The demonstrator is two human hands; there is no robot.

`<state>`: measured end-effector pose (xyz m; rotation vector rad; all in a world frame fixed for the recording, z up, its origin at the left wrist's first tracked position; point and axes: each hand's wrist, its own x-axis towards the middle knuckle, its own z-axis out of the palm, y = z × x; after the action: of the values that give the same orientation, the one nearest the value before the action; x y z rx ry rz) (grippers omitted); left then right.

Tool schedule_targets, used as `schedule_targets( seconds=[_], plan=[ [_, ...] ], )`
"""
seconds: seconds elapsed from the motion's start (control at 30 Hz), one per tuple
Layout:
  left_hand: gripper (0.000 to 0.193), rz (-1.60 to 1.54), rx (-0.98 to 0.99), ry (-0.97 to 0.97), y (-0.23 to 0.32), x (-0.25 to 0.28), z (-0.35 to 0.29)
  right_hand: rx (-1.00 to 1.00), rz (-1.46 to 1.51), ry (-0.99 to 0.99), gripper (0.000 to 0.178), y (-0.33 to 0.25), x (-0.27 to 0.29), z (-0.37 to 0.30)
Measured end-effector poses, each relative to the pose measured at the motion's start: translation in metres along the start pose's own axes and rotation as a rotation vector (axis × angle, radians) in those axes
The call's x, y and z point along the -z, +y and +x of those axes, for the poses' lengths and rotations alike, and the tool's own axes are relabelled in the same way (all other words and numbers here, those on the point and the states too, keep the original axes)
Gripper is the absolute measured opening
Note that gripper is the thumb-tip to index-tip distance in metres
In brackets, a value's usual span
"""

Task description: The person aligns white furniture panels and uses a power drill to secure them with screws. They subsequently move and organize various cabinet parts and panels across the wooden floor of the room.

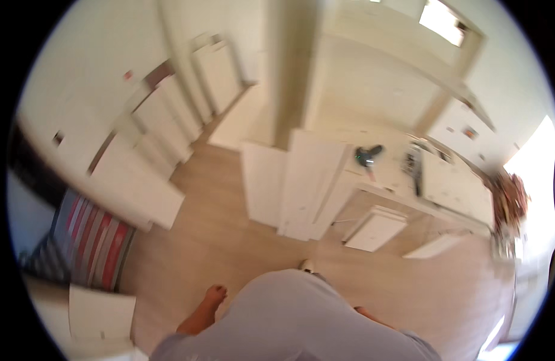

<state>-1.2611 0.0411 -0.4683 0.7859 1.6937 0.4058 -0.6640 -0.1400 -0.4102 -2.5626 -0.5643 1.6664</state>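
Note:
My left hand (216,295) hangs low beside my grey shirt, above the wood-look floor. Its fingers look curled, and nothing shows in them. Of my right arm only a strip of forearm (377,317) appears past the shirt; its fingers are hidden. Ahead stand tall white panels (313,180), upright against the end of a work table (404,195). On that table lie a dark cordless power tool (368,156), a second tool with a grey body (413,162) and a white board (455,180). Neither hand is near these.
White panels (139,183) lean along the left wall. A striped red and grey cloth-like thing (91,240) lies at the left, above a white board (102,314). Boards (377,228) rest under the table. A reddish-brown bundle (511,201) stands at the far right. A pillar (292,72) rises ahead.

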Motion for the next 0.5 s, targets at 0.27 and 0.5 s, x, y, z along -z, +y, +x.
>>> schedule_targets(
  seconds=[0.27,0.5],
  plan=[
    [0.037,0.208,-0.112,0.063,0.01,-0.012,-0.023,0.539,0.037,0.05,0.029,-0.036,-0.011,0.167],
    [0.034,-0.043,0.142,0.184,-0.069,0.005,-0.054,0.549,-0.096,-0.144,0.034,-0.102,0.038,0.111]
  ],
)
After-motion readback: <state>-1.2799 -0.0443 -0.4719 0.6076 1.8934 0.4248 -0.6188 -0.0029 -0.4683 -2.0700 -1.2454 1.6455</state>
